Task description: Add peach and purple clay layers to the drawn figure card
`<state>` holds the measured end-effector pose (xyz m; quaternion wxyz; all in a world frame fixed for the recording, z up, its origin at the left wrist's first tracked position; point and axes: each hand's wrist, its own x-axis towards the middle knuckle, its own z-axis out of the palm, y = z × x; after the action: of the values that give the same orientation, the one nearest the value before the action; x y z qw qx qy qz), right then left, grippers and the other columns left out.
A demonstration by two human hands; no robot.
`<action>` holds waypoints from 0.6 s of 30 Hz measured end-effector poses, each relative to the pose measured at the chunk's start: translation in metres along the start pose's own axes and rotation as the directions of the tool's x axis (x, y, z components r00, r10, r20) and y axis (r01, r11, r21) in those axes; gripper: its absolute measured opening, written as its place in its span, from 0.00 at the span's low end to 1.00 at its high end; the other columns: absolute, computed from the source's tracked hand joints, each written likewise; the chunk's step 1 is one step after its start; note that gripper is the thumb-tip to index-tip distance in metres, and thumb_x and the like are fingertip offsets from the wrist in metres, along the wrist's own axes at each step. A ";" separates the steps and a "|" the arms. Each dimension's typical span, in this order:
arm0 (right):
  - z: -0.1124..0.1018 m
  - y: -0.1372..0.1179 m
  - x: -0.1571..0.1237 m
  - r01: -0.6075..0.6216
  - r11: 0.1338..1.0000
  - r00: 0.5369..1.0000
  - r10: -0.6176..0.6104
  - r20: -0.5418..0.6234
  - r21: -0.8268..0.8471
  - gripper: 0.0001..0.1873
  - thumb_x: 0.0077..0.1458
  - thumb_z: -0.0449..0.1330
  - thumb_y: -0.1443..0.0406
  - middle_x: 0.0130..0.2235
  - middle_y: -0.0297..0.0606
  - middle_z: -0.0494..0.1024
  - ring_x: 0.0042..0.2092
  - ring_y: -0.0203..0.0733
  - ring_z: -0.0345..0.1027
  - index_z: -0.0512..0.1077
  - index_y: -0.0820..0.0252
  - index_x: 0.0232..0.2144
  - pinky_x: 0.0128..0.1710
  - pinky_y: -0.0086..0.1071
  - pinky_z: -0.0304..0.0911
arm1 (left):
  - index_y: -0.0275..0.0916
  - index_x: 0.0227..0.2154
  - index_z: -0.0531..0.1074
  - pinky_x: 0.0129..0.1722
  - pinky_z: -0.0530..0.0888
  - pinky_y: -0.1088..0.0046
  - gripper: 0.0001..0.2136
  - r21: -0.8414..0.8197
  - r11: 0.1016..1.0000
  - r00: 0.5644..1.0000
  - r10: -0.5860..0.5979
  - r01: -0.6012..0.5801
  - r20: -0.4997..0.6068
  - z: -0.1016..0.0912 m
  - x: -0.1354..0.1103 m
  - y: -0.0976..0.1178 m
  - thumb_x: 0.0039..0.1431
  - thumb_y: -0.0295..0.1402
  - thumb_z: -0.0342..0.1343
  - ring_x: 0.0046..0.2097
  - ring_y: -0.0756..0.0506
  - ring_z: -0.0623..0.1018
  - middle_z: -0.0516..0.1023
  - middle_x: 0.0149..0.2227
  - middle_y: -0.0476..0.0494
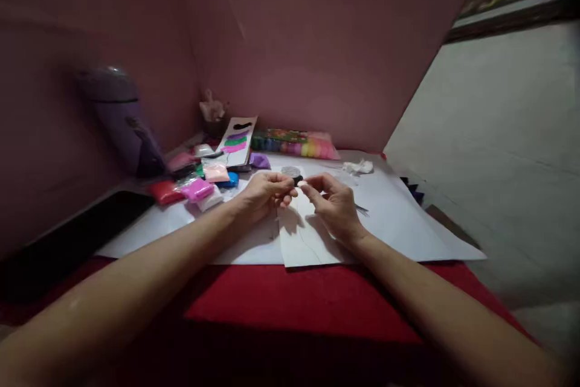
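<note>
Above a folded white paper (296, 248), my two hands come together with their fingertips almost meeting. My left hand (267, 194) is closed in a pinch at a small black lump (298, 180), which looks like modelling clay. From the other side, my right hand (335, 203) pinches with thumb and forefinger beside that lump. A pale spot shows at its fingertips; whether it is a held bit or the thumb tip, I cannot tell. Just behind the fingers lies a grey, round, flat thing (290, 171). Thin metal tools (361, 210) partly show past my right hand.
Soft clay packets lie at left, among them red (165, 192), pink (198, 189) and purple (260, 160). Behind are a card with colour strips (235, 140) and a multicoloured clay pack (296, 144). A purple bottle (122, 124), dark slab (109, 218) and crumpled tissue (359, 166) stand around.
</note>
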<state>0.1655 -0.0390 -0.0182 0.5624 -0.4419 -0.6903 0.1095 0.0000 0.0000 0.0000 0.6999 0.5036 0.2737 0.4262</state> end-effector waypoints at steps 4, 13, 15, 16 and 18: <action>-0.001 -0.001 0.000 -0.017 1.000 1.000 0.017 0.006 -0.006 0.07 0.57 0.61 0.62 0.29 0.34 0.77 0.30 0.36 0.67 0.74 0.59 0.31 0.32 0.31 0.62 | 0.31 0.21 0.69 0.18 0.67 0.83 0.08 -0.012 1.000 1.000 -0.002 0.002 0.012 0.000 0.000 0.001 0.53 0.21 0.60 0.19 0.55 0.71 0.76 0.22 0.44; -0.001 -0.002 0.000 -0.025 1.000 0.999 0.025 0.021 0.001 0.07 0.57 0.61 0.62 0.30 0.35 0.77 0.31 0.36 0.67 0.74 0.59 0.31 0.32 0.31 0.62 | 0.31 0.23 0.69 0.18 0.67 0.82 0.09 -0.052 0.998 1.000 -0.017 0.017 0.016 -0.001 0.002 0.000 0.59 0.22 0.54 0.19 0.54 0.71 0.76 0.23 0.44; -0.001 -0.002 0.000 -0.029 1.000 0.999 0.029 0.024 0.000 0.07 0.57 0.61 0.62 0.30 0.35 0.77 0.30 0.36 0.67 0.74 0.59 0.31 0.32 0.31 0.63 | 0.31 0.24 0.69 0.19 0.68 0.81 0.09 -0.057 0.998 1.000 -0.021 0.022 0.013 0.000 0.001 0.000 0.60 0.22 0.54 0.19 0.54 0.71 0.76 0.23 0.43; -0.001 -0.002 0.000 -0.031 1.000 0.999 0.031 0.024 -0.001 0.07 0.57 0.61 0.62 0.30 0.35 0.77 0.30 0.36 0.67 0.74 0.59 0.31 0.32 0.31 0.63 | 0.31 0.24 0.69 0.19 0.68 0.81 0.09 -0.059 0.998 1.000 -0.024 0.024 0.013 0.000 0.001 0.000 0.60 0.22 0.53 0.19 0.54 0.71 0.76 0.23 0.43; -0.001 -0.002 0.000 -0.031 1.000 0.999 0.031 0.023 0.000 0.07 0.57 0.61 0.62 0.30 0.35 0.77 0.30 0.36 0.67 0.74 0.59 0.31 0.32 0.31 0.63 | 0.31 0.24 0.70 0.19 0.68 0.81 0.09 -0.065 0.998 1.000 -0.025 0.026 0.011 0.000 0.001 0.001 0.61 0.22 0.52 0.19 0.54 0.72 0.76 0.23 0.43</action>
<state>0.1656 -0.0404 -0.0162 0.5527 -0.4510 -0.6898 0.1236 0.0000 0.0012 0.0005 0.7228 0.4792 0.2624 0.4231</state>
